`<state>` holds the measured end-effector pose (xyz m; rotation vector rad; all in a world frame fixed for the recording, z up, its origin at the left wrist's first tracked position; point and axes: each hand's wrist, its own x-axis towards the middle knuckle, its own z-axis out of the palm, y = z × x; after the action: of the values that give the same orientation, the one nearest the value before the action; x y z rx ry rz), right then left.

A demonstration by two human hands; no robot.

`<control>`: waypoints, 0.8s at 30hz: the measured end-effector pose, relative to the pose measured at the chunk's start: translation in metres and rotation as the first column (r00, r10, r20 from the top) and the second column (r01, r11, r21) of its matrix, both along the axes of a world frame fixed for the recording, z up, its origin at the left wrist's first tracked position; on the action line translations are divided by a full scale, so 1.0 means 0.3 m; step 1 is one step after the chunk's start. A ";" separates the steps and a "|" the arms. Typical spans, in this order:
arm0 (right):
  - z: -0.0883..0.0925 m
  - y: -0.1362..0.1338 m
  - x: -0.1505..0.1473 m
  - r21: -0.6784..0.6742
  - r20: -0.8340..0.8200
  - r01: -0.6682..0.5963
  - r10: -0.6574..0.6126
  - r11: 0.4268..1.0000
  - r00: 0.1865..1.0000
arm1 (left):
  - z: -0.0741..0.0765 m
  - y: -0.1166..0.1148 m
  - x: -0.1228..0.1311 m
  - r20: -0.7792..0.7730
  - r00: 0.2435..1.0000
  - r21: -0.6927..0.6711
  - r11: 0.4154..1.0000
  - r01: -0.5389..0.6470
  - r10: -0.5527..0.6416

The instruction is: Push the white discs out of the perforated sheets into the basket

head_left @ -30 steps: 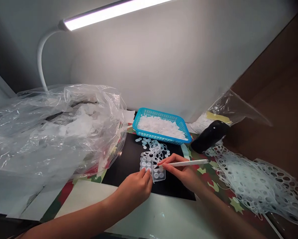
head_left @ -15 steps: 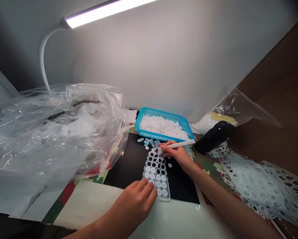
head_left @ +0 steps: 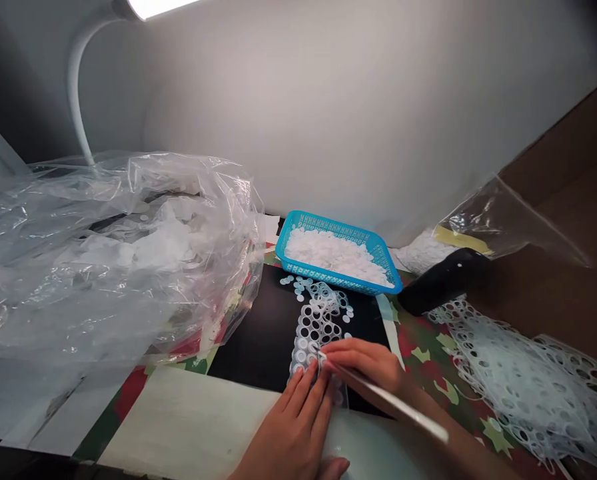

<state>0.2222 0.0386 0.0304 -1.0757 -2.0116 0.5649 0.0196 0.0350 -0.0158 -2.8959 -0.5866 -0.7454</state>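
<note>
A translucent white strip full of round holes and discs lies lengthwise on a black mat. My left hand lies flat on the strip's near end, fingers stretched out and pressing it down. My right hand grips a thin white stick like a pen, its tip touching the strip right beside my left fingertips. Loose white discs lie at the strip's far end.
A blue basket heaped with white discs stands behind the mat. A large crumpled clear plastic bag fills the left. Punched-out white mesh sheets lie at the right, beside a black object and a smaller clear bag.
My right hand with the stick came back from the strip's far end to its near end, next to my left hand. My left fingers flattened out. The view tilted down.
</note>
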 end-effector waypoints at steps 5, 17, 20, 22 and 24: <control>-0.046 -0.015 0.016 0.091 0.137 -0.096 0.083 0.991 0.987 | -0.010 0.005 -0.006 0.102 0.994 0.064 0.997 -0.039 0.032; -0.079 0.003 -0.002 0.094 0.217 -0.072 0.050 0.993 0.975 | -0.015 0.028 -0.033 0.171 0.982 0.102 0.990 -0.099 0.081; -0.063 -0.001 -0.015 0.069 0.213 -0.049 0.033 0.996 0.976 | -0.007 0.041 -0.042 0.177 0.981 0.081 0.992 -0.094 0.079; -0.055 -0.002 -0.029 0.045 0.202 -0.011 0.002 0.999 0.979 | -0.010 0.042 -0.041 0.170 0.982 0.065 0.994 -0.090 0.078; -0.051 -0.004 -0.044 0.054 0.213 0.023 -0.034 0.998 0.977 | -0.021 0.035 -0.034 0.198 0.975 0.040 0.994 -0.105 0.096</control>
<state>0.2089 0.0375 0.0150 -1.1742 -2.1787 0.3934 0.0093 0.0456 -0.0220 -2.7425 -0.7177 -1.0226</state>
